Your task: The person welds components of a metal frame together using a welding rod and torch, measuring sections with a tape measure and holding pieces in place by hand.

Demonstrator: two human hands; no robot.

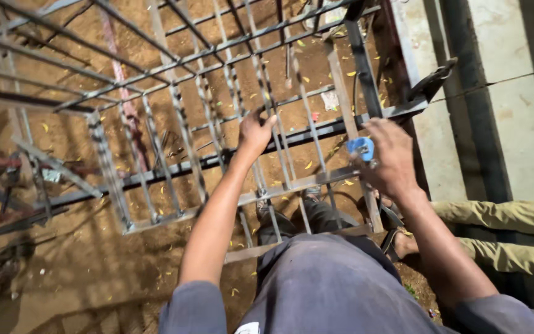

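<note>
Metal grille (217, 111): a welded frame of flat and twisted bars, seen from above, resting over bare brown earth strewn with small yellow leaves.

Left hand (253, 133): fingers curled around one upright twisted bar near the middle of the grille, thumb wrapped in. A closed, steadying grip.

Right hand (390, 154): fingers closed round a small blue tool (361, 148), only partly seen; its kind cannot be told. The tool is held just beside the flat side bar (363, 68) of the frame, close to where a cross rail (307, 180) meets it. Contact between tool and bar cannot be confirmed.

Outward: both forearms are bare below grey sleeves. A sandalled foot (397, 238) is seen below the right wrist, under the frame's edge. A second person's legs in khaki trousers (508, 238) lie at the right. A concrete slab (514, 99) borders the earth. More loose metalwork (7, 185) lies at left.

Judgement: the step in hand appears to be work on the joint at the frame's right side, with the grille braced by the left hand. The next move would call for the tool to be placed squarely on the joint while the brace is kept firm, so the frame does not shift.
</note>
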